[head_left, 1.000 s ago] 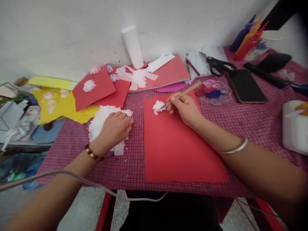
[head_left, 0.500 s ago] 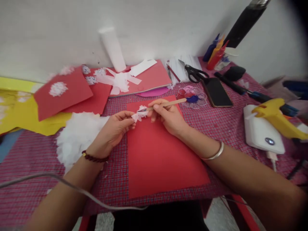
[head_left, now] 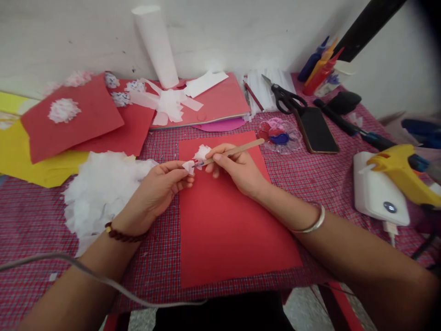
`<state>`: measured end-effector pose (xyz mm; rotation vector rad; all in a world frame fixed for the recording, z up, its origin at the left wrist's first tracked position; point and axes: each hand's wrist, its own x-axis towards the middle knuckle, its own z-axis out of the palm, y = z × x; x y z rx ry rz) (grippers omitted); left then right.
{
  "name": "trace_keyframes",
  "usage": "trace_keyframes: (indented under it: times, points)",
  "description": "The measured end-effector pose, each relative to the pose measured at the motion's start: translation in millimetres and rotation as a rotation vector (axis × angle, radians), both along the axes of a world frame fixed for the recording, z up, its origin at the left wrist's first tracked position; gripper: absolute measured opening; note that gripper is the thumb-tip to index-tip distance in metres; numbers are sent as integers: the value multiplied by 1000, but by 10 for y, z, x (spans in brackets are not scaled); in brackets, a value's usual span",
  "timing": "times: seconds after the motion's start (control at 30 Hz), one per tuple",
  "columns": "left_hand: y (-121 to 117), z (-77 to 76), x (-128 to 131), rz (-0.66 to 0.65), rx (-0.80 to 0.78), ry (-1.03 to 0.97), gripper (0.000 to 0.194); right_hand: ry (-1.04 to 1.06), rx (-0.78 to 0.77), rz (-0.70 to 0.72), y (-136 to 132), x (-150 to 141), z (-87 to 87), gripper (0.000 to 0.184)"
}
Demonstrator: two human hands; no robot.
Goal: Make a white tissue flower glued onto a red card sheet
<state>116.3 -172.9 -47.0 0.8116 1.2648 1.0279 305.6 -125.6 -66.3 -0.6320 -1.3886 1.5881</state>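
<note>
1. Centrally in the head view, the left hand (head_left: 158,186) pinches a small white paper piece (head_left: 188,167) between thumb and forefinger, its other fingers curled below. The piece sits just left of the frame's middle, over the upper left part of a red sheet (head_left: 234,230).
2. Right of it, the right hand (head_left: 237,170) grips a thin wooden stick (head_left: 246,146) like a pen, thumb and fingers pressed together on it. The stick's dark-stained tip points left at the paper piece; whether they touch is too small to tell.
3. Just above that tip, a ruffled white paper cluster (head_left: 201,151) lies on the red sheet, partly hidden by the right fingers.
4. Left of centre, a heap of white paper pieces (head_left: 98,193) spreads on the checked cloth (head_left: 155,262), beside the left forearm.
5. At upper left, a red card (head_left: 93,119) bears a white, pinkish paper flower (head_left: 64,111).
6. At upper right of centre, a clear dish (head_left: 292,138) with red and blue in it sits near black scissors (head_left: 287,99) and a phone (head_left: 317,131).
</note>
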Motion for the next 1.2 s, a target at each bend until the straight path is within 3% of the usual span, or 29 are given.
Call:
trace_keyframes:
  times: [0.2, 0.37, 0.63, 0.8, 0.93, 1.07, 1.2]
  points:
    - [-24, 42, 41, 41, -10, -101, 24, 13, 7, -8, 11, 1, -44, 21]
    - [-64, 45, 82, 71, 46, 49, 7, 5, 38, -22, -21, 2, -25, 21]
    - [-80, 75, 114, 61, 33, 77, 6, -72, 67, -12, -72, -34, 14, 21]
    - [-94, 96, -8, -147, 155, 140, 20, 24, -42, -21, -50, -37, 17, 16]
    - [-118, 132, -78, -259, 380, 431, 14, 120, -243, 36, -49, -17, 48, 13]
    - [-157, 118, -33, -127, 585, 647, 11, 187, -374, 82, -65, -24, 70, 15]
    - [-190, 68, 48, 91, 637, 664, 7, 213, -439, 74, -89, -70, 105, 25]
